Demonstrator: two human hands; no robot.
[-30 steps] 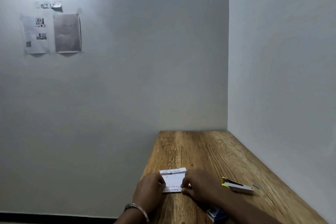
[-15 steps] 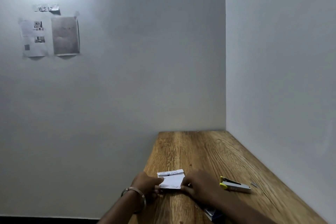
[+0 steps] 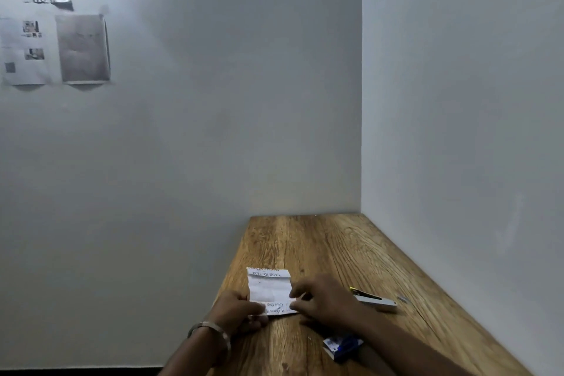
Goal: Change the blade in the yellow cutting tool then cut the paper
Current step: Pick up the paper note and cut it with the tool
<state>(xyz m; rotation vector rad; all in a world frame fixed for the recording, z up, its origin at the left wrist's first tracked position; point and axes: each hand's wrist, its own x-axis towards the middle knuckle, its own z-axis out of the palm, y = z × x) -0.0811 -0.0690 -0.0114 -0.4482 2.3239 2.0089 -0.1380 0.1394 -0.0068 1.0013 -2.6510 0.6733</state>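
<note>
A small white printed paper (image 3: 269,289) lies partly unfolded on the wooden table (image 3: 320,241), near its left edge. My left hand (image 3: 236,311) pinches the paper's near left corner. My right hand (image 3: 320,299) pinches its right edge. The yellow and grey cutting tool (image 3: 374,299) lies flat on the table just right of my right hand, untouched. A small blue and white packet (image 3: 341,345) lies under my right forearm; what it contains cannot be made out.
The table is narrow and runs away from me into a corner, with a grey wall along its right side and far end. Its left edge drops off to the floor. Papers (image 3: 55,49) are taped to the far wall.
The folded paper has been opened out and now reaches farther up the table. Both hands stayed at its near end, and the view tilted slightly.
</note>
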